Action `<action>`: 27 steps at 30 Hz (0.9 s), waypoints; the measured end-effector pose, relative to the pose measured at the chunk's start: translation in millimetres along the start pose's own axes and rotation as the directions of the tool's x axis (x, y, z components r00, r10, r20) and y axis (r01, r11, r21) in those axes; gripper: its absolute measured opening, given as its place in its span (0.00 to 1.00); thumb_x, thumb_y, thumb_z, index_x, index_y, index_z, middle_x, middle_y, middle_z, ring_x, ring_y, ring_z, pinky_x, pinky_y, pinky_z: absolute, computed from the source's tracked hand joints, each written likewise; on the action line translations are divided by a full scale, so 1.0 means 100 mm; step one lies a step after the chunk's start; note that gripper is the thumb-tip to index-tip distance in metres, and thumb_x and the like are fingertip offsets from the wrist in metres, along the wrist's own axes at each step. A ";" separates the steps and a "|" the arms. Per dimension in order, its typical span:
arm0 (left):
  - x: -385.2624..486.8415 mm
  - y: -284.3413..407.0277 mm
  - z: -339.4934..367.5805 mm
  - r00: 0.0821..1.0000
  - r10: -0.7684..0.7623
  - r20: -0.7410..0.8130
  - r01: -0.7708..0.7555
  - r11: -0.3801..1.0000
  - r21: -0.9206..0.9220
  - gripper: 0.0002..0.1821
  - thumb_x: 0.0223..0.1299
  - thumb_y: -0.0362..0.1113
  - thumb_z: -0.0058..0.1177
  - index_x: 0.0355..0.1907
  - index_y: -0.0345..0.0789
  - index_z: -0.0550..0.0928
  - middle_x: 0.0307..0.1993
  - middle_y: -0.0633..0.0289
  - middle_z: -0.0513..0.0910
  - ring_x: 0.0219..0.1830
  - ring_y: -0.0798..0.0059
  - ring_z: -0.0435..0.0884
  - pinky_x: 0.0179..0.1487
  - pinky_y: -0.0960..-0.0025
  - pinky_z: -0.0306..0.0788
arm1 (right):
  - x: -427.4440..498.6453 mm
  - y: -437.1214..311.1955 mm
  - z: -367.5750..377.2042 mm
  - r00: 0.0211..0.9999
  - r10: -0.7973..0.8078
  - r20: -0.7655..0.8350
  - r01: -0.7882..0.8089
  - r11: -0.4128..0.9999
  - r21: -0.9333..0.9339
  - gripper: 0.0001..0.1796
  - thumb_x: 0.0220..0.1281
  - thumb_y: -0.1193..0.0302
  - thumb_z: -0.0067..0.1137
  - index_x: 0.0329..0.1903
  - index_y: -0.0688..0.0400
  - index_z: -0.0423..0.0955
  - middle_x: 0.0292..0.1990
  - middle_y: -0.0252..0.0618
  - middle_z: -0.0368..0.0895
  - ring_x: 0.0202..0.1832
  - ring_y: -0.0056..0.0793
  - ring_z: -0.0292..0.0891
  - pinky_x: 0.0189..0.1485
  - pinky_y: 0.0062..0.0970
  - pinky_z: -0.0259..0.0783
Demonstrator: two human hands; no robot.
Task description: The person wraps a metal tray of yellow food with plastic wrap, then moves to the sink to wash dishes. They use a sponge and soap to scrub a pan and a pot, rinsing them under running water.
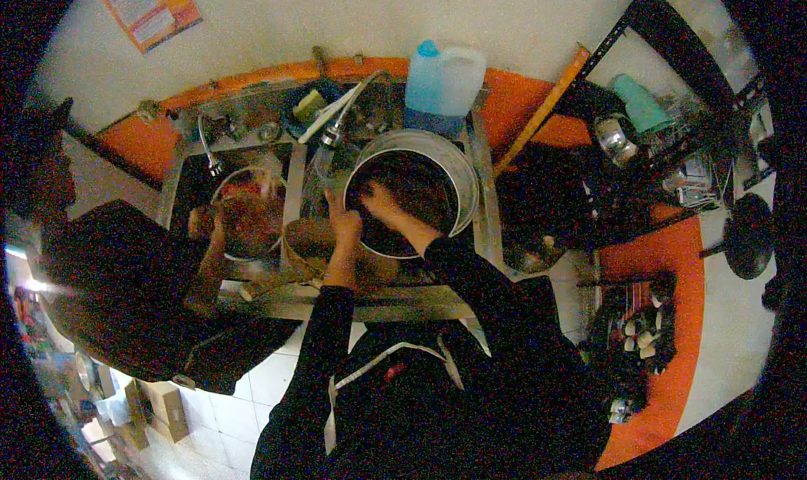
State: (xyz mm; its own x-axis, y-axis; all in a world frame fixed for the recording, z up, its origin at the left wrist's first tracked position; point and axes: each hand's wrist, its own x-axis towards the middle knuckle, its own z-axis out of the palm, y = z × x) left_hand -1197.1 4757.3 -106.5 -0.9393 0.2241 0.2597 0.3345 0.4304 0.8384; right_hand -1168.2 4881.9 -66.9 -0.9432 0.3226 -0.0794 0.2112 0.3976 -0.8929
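A large round metal pot (468, 165) sits tilted in the right basin of a steel double sink, its mouth turned towards me. My left hand (344, 224) grips the pot's left rim, with the fingers along the outside. My right hand (383, 207) reaches inside, near the left inner wall. Blur and the dark interior hide whether its fingers hold anything. Just behind the pot's left side, a flexible faucet (331, 137) hangs over the basin, and water appears to run from it.
At left, a co-worker's hand (216, 234) is at a round vessel (234, 256) in the other basin, under a second faucet (215, 166). Behind the sink stand a plastic jug of blue liquid (441, 86) and a sponge (307, 105). A dark-framed rack (630, 20) rises at right.
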 end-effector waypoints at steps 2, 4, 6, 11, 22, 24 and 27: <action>-0.05 0.05 0.01 0.999 -0.039 -0.001 0.039 0.999 -0.025 0.37 0.40 0.23 0.42 0.62 0.33 0.66 0.69 0.40 0.52 0.69 0.47 0.54 0.69 0.61 0.54 | 0.04 0.09 0.05 0.981 0.144 -0.130 -0.137 0.988 0.065 0.20 0.55 0.69 0.55 0.52 0.60 0.74 0.49 0.51 0.78 0.51 0.44 0.74 0.57 0.38 0.66; -0.06 0.13 0.01 0.983 -0.181 0.008 0.180 0.972 -0.152 0.39 0.39 0.21 0.42 0.64 0.33 0.63 0.69 0.42 0.53 0.68 0.47 0.56 0.69 0.61 0.55 | 0.03 0.13 0.10 0.988 0.107 0.113 -0.095 0.990 -0.105 0.22 0.53 0.71 0.55 0.53 0.60 0.73 0.49 0.52 0.78 0.50 0.44 0.75 0.56 0.38 0.67; -0.07 0.24 0.02 0.933 -0.360 0.022 0.339 0.857 -0.388 0.42 0.39 0.19 0.41 0.67 0.32 0.58 0.69 0.44 0.54 0.68 0.48 0.58 0.68 0.63 0.56 | -0.06 0.12 0.10 0.962 -0.053 0.269 0.057 0.998 -0.008 0.22 0.50 0.73 0.55 0.52 0.60 0.74 0.46 0.53 0.80 0.48 0.43 0.76 0.51 0.39 0.70; -0.05 0.47 -0.09 0.950 -0.310 -0.031 0.291 0.918 -0.270 0.47 0.39 0.17 0.41 0.70 0.31 0.48 0.69 0.47 0.54 0.67 0.50 0.60 0.67 0.65 0.57 | -0.43 0.21 -0.33 0.693 0.189 0.695 0.249 0.842 -0.478 0.20 0.48 0.69 0.55 0.46 0.61 0.76 0.38 0.52 0.81 0.40 0.45 0.78 0.43 0.39 0.73; -0.01 0.22 -0.11 0.947 -0.312 0.080 0.321 0.903 -0.286 0.36 0.40 0.20 0.46 0.61 0.34 0.69 0.69 0.44 0.53 0.65 0.51 0.62 0.63 0.65 0.63 | -0.10 0.44 -1.22 0.781 -0.513 0.356 0.486 0.139 -0.863 0.17 0.50 0.72 0.50 0.42 0.68 0.75 0.46 0.57 0.75 0.39 0.52 0.75 0.41 0.45 0.72; -0.03 0.22 -0.11 0.938 -0.338 0.079 0.347 0.903 -0.255 0.32 0.39 0.20 0.46 0.55 0.34 0.76 0.69 0.44 0.53 0.64 0.50 0.64 0.62 0.65 0.64 | -0.11 0.27 -1.20 0.845 -0.193 0.499 0.529 0.164 -0.833 0.19 0.50 0.72 0.49 0.45 0.67 0.74 0.48 0.58 0.74 0.44 0.55 0.71 0.48 0.46 0.69; -0.03 0.27 -0.07 0.970 -0.166 -0.179 0.139 0.978 -0.153 0.31 0.37 0.19 0.45 0.52 0.34 0.79 0.68 0.43 0.55 0.62 0.48 0.67 0.60 0.66 0.67 | -0.24 0.10 -1.17 0.784 0.259 0.565 0.533 0.186 -0.825 0.21 0.50 0.73 0.47 0.48 0.66 0.72 0.51 0.58 0.72 0.52 0.61 0.66 0.58 0.48 0.63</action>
State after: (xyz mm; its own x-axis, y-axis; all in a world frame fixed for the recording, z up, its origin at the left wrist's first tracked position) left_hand -1185.8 4762.7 -81.0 -0.9801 -0.0104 0.1981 0.1846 0.3185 0.9298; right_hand -1113.6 4978.9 -22.4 -0.8292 -0.1293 -0.5438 -0.2522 0.9548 0.1575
